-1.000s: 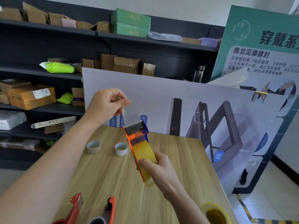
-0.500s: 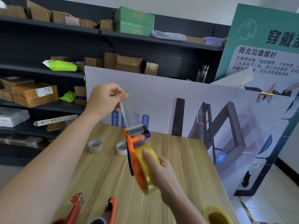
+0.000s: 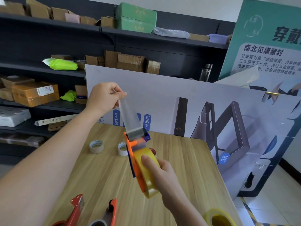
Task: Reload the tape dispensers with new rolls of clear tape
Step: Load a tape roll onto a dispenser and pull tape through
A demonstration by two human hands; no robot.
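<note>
- Clear tape strip (image 3: 129,116) — now drawn out taut from the head of the orange dispenser (image 3: 130,145) toward 11 o'clock. One second ago only a short tab showed above the head; the strip has since grown to several times that length.
- Left hand (image 3: 105,97): thumb and forefinger pinch the free end of the strip. The hand has risen toward 11 o'clock, well above the table (image 3: 97,176).
- Right hand (image 3: 161,173): fingers wrap the dispenser body, with the thumb laid along the outer face of the loaded roll (image 3: 151,188). The tool is held in the air above the middle of the table, head toward 12 o'clock — its position is little changed.
- Assessment: the tape runs past the head without snagging, so the roll appears seated and threaded. The reload of this unit is judged nearly complete; cutting the strip at the blade would be the remaining step.
- Outstanding items: two further dispensers (image 3: 76,207) lie at 7 o'clock by the near table edge; whether they are loaded cannot be told. A spare roll (image 3: 206,216) sits at 5 o'clock.
- Two small white rings (image 3: 96,146) rest at 10 o'clock of the dispenser; spent cores or thin rolls, undetermined.
</note>
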